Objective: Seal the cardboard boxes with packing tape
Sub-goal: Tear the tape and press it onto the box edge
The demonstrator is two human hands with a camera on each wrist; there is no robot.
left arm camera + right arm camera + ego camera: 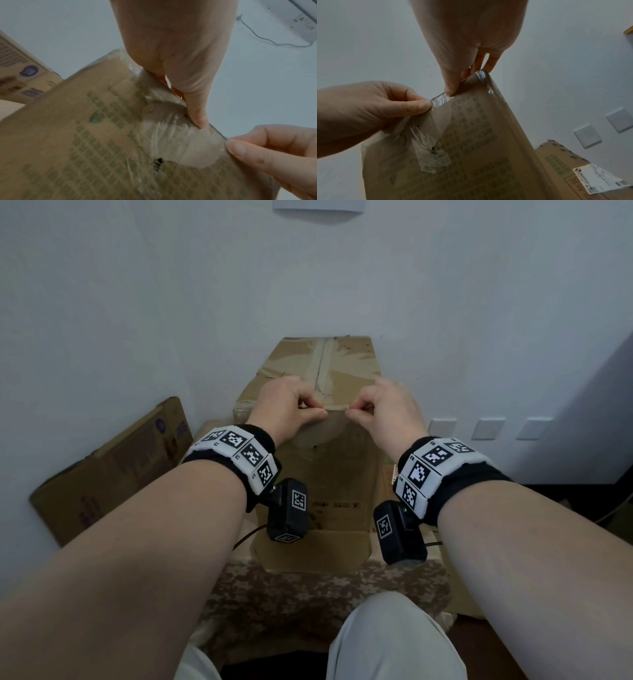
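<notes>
A tall brown cardboard box (pixel 308 392) stands in front of me against the wall, its top flaps closed. Clear packing tape (pixel 323 364) runs along the top seam and folds over the near edge onto the front face. My left hand (pixel 313 407) and right hand (pixel 358 409) sit side by side at that near top edge, fingers curled, each pinching the tape over the edge. The left wrist view shows my left hand (pixel 197 116) with its thumb on the wrinkled tape (pixel 180 135). In the right wrist view my right hand (pixel 453 86) pinches the tape (pixel 440 100) beside the left hand (pixel 419 105).
A flattened printed carton (pixel 113 470) leans on the wall at left. A lower box with an open flap (pixel 311 549) rests on a floral cloth (pixel 308 594) under the tall box. Another box with a shipping label (pixel 599 177) lies at right. White wall plates (pixel 486 428) are behind.
</notes>
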